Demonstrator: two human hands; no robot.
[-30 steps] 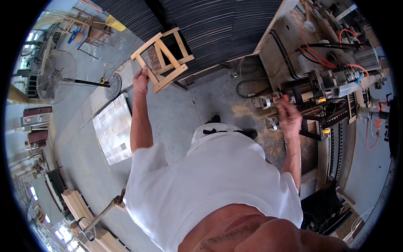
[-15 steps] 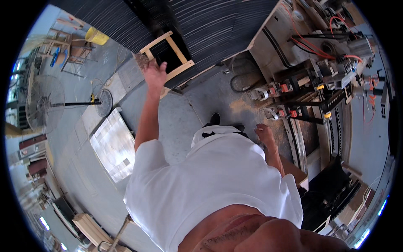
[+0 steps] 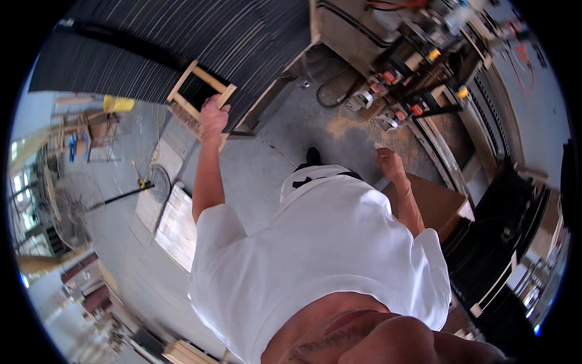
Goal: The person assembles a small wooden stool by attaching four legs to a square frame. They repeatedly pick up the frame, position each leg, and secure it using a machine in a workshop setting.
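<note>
At the upper left, a small frame of pale wooden strips [image 3: 209,79] lies at the edge of the black, ridged stacked panels [image 3: 242,48]. My left hand [image 3: 214,116] reaches out to it, fingers bent over its near right corner, which the hand partly hides. Low at my right side, beside my hip, hangs my right hand [image 3: 389,162]. Its fingers are loosely curled in, and no held object shows between them.
To the right stands a machine with red and yellow fittings [image 3: 388,79], sawdust [image 3: 354,128] on the floor below it. A brown board [image 3: 427,197] is near my right forearm. A pedestal fan [image 3: 76,206] and a pale sheet [image 3: 177,224] are at left.
My view has turned, shifting the machine and stacks leftward and upward. My left hand now meets the wooden frame nearer its right corner. The right hand still hangs low, slightly higher in view.
</note>
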